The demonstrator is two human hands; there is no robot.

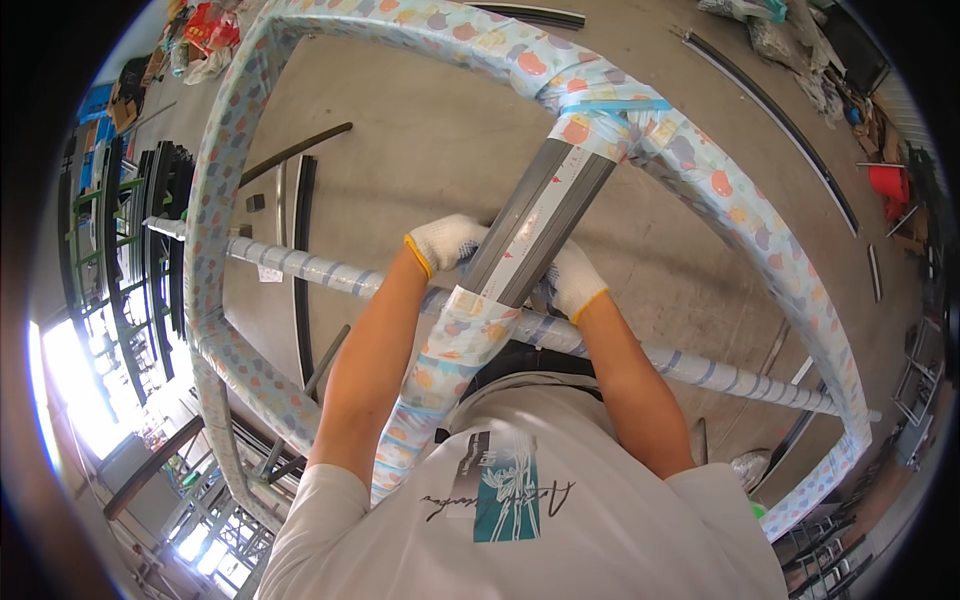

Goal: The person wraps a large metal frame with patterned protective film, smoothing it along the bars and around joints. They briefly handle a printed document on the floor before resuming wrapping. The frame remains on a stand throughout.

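Note:
A dark grey metal profile bar point(540, 215) slants through the middle, a white printed strip along its face. Patterned protective film point(470, 325) covers its near part and the far joint, where it meets a large curved frame point(720, 185) wrapped in the same film. My left hand point(443, 243), in a white knit glove with a yellow cuff, is at the bar's left edge, fingers curled in behind it; what they grip is hidden. On the other side my right hand point(577, 282), gloved alike, reaches behind the bar, its fingers mostly out of sight.
A straight wrapped rail point(310, 265) crosses under the bar, close to my waist. Dark strips point(303, 260) and a long curved strip point(780, 125) lie on the concrete floor point(400, 110). Racks of dark profiles point(165, 230) stand left; a red object point(888, 185) sits far right.

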